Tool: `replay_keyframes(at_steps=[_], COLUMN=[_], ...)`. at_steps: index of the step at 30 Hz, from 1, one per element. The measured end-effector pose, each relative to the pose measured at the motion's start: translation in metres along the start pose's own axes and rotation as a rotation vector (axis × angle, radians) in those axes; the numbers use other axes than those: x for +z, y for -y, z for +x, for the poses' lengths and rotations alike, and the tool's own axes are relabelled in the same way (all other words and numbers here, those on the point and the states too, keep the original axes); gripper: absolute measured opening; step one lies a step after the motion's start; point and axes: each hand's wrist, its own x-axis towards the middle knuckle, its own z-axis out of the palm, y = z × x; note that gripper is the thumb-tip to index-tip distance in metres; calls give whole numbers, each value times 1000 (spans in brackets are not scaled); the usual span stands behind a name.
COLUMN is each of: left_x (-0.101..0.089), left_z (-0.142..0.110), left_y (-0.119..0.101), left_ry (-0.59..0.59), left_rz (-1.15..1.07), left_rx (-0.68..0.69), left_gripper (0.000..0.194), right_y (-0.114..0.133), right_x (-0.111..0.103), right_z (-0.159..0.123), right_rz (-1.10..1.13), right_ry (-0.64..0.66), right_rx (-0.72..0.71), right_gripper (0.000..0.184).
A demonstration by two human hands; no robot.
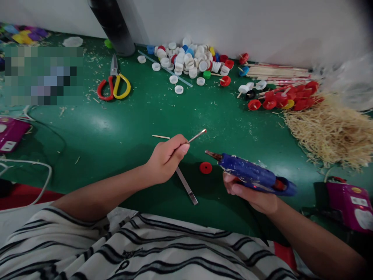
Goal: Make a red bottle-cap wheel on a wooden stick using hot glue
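Note:
My left hand (pixel 169 157) is closed in a pinch around a thin stick (pixel 196 137) whose red-tipped end points up and right. My right hand (pixel 250 194) grips a blue hot glue gun (pixel 250 173), its brownish nozzle aimed left, just below and right of the stick's tip, apart from it. Between the hands a red bottle cap (pixel 206 168) with a small dark centre hole lies on the green table. A narrow metal strip (pixel 187 186), perhaps a blade, lies partly hidden by my left hand. Behind that hand shows a pointed wooden stick (pixel 161 137).
Scissors (pixel 114 83) with red and yellow handles lie left, near a black bottle (pixel 115 27). White and coloured caps (pixel 189 60) are heaped at the back. Right are red caps on sticks (pixel 288 97), straw-like fibre (pixel 332 132) and a purple power strip (pixel 349 204); another purple strip (pixel 11 134) stands left.

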Motion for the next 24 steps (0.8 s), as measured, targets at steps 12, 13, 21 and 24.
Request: replay_keyframes(at_steps=[12, 13, 21, 24], left_x=[-2, -2, -1, -1], left_z=[0, 0, 0, 0], left_y=[-5, -6, -3, -2], left_ry=[-20, -11, -4, -19], left_rz=[78, 100, 148, 157], left_rx=[189, 212, 295, 304], left_gripper=[26, 25, 22, 19], right_y=[18, 20, 16, 16], right_x=[17, 18, 16, 17], right_z=[17, 18, 15, 14], right_rz=[212, 219, 242, 248], right_ry=[-43, -34, 34, 50], right_rx=[-9, -11, -4, -8], right_gripper=[17, 17, 15, 15])
